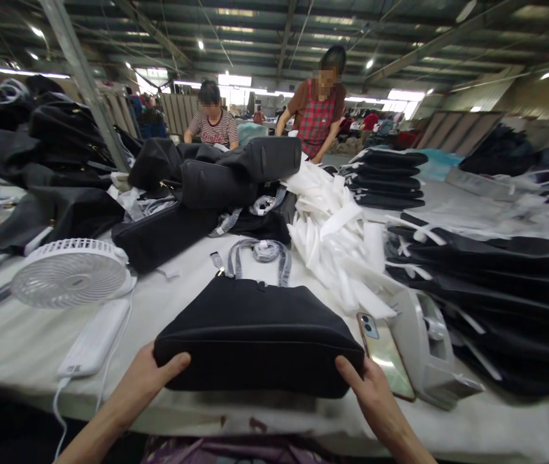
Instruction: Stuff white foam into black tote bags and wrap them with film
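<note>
A black handbag lies on its side on the white-covered table, its flat base facing me. My left hand grips the bag's left bottom corner, thumb on the base and the other fingers hidden behind it. At the right bottom corner my right hand holds on in the same way. The bag's wrapped handles stretch away from me on the table, with a coiled strap in clear plastic between them. A small zip pull shows at the bag's upper left.
On the left are a white fan and a white power bank with a cable. A phone and a tape dispenser sit at right, beside white foam strips and stacked black bags. More bags and two people are beyond.
</note>
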A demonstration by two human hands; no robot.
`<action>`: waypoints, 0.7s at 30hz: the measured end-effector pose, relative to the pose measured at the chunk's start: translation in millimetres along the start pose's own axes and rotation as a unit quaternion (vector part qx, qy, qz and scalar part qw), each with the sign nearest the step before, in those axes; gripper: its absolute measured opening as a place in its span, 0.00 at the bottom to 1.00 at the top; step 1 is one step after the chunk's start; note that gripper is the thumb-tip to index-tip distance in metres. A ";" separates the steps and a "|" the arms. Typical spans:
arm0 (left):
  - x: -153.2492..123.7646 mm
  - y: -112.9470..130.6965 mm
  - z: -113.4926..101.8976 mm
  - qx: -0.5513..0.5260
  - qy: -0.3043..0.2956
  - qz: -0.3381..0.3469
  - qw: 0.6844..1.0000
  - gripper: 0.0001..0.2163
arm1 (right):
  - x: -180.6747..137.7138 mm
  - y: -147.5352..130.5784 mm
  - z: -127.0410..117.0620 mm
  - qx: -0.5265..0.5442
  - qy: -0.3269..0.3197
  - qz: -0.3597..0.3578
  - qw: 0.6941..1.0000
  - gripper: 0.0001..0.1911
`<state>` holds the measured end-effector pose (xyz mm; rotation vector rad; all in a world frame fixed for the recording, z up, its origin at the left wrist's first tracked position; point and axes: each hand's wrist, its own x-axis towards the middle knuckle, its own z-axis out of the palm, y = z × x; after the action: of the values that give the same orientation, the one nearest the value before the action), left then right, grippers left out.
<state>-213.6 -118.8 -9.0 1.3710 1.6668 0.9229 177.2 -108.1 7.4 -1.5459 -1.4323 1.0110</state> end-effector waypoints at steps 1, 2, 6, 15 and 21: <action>0.9 0.8 0.9 -0.005 -0.021 0.004 1.000 0.26 | 0.7 1.3 0.2 0.008 0.002 0.004 1.000 0.29; 1.8 -0.1 2.8 -0.009 -0.037 0.010 0.999 0.25 | 0.9 5.0 0.6 0.007 0.003 0.011 1.000 0.29; 4.9 -15.2 13.0 0.006 -0.081 -0.001 0.997 0.24 | 0.2 27.6 2.9 -0.067 0.006 0.037 0.997 0.32; 0.7 -10.4 -10.4 0.008 -0.027 0.160 0.987 0.42 | 1.2 -3.6 -23.0 -0.186 0.030 -0.219 0.957 0.45; 17.8 13.2 -34.9 0.119 -0.197 0.200 0.953 0.38 | 16.4 -36.2 -22.9 -0.242 -0.160 -0.198 0.936 0.25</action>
<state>-241.4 -101.2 16.0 1.9613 1.2446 0.6158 185.6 -90.2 48.8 -1.3620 -2.2465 0.7136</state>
